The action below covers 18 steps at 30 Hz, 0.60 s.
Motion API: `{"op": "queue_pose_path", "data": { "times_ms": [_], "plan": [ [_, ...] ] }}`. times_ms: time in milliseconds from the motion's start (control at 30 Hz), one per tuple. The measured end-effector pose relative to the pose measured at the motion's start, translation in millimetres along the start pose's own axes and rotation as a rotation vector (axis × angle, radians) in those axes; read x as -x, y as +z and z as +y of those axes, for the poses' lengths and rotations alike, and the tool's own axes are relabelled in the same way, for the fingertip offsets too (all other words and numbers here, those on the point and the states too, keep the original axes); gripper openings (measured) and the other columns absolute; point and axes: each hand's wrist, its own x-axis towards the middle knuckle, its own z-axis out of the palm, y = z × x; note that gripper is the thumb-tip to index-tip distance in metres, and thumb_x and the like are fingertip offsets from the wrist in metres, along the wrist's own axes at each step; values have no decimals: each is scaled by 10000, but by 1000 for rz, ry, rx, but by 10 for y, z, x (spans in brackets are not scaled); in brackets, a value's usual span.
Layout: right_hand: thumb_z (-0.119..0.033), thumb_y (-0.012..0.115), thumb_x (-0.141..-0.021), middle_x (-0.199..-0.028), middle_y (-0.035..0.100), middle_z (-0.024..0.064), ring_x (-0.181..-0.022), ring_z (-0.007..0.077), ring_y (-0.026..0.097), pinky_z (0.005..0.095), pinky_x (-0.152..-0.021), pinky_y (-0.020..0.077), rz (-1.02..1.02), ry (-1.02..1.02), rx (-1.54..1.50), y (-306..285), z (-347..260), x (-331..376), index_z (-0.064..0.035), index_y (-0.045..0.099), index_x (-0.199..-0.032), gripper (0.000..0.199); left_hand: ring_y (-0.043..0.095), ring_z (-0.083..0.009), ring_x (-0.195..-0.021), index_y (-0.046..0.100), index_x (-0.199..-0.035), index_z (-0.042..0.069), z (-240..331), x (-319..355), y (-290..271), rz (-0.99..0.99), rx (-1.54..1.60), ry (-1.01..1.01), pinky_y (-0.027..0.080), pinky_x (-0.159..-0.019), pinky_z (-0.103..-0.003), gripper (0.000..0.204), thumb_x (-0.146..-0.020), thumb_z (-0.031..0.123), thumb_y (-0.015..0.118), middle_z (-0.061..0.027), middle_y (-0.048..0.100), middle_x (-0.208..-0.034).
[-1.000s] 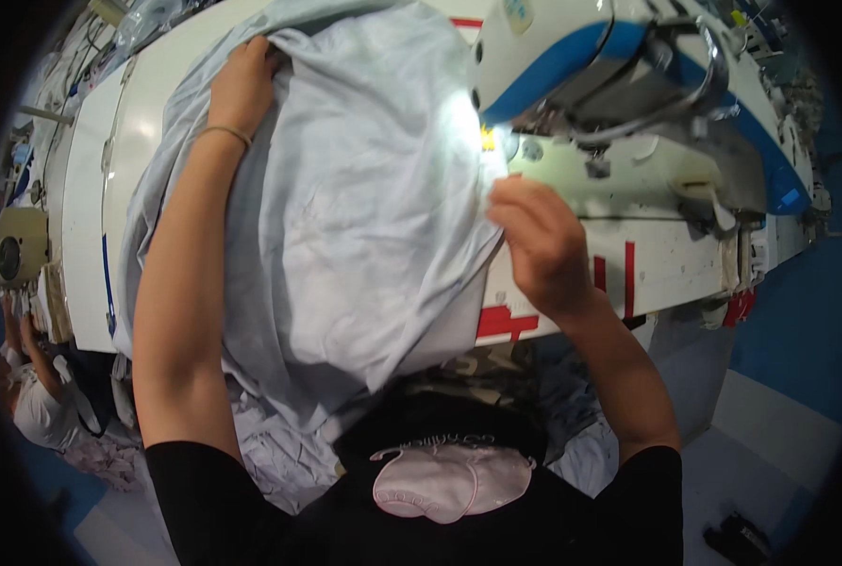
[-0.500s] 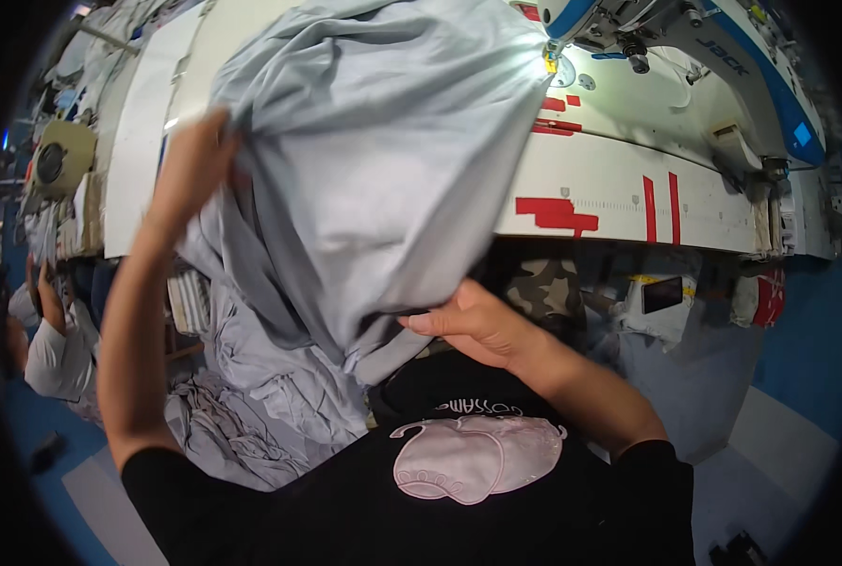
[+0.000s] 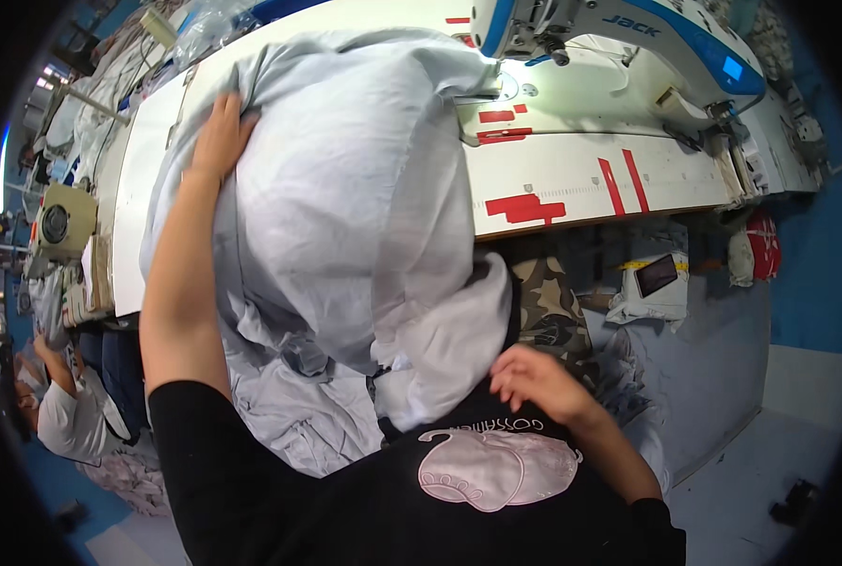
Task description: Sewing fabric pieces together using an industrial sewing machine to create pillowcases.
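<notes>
A large light grey piece of cloth (image 3: 336, 189) spreads over the left of the white sewing table and hangs over its front edge toward my lap. My left hand (image 3: 223, 140) lies on the cloth's left part, fingers stretched forward. Off the cloth, my right hand (image 3: 540, 385) hovers before my black shirt with loosely bent fingers apart and nothing in them. Beside it, a loose end of the cloth drapes down. At the far side the cloth reaches the lit needle area of a blue and white sewing machine (image 3: 661, 42).
Red tape strips (image 3: 525, 209) mark the white tabletop (image 3: 576, 181). More grey cloth (image 3: 298, 424) is heaped below the table. A phone (image 3: 657, 275) rests on a white package (image 3: 649, 304) at right. A person in a white shirt (image 3: 72, 415) sits at far left.
My right hand has let go of the cloth and moved right and down. My left hand now lies flat, and the cloth has spread and settled lower over the table edge.
</notes>
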Motion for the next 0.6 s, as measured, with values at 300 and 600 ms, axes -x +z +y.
{"op": "queue_pose_path", "data": {
  "times_ms": [300, 600],
  "plan": [
    [-16, 573, -912, -1025, 653, 127, -821, 228, 663, 326, -706, 564, 383, -1016, 1181, -27, -652, -610, -19, 662, -1116, 222, 592, -396, -1114, 620, -1191, -3, 202, 464, -585, 168, 138, -130, 486, -956, -418, 357, -904, 203, 673, -245, 571, -1235],
    [22, 619, -774, -864, 549, 122, -782, 334, 623, 395, -688, 531, -91, -907, 1352, 427, -732, -1085, -47, 617, -932, 172, 490, -374, -1292, 545, -1369, 40, 867, 1428, -404, 44, 87, 73, 390, -1094, -402, 492, -967, 314, 614, -208, 498, -1431]
  ]
}}
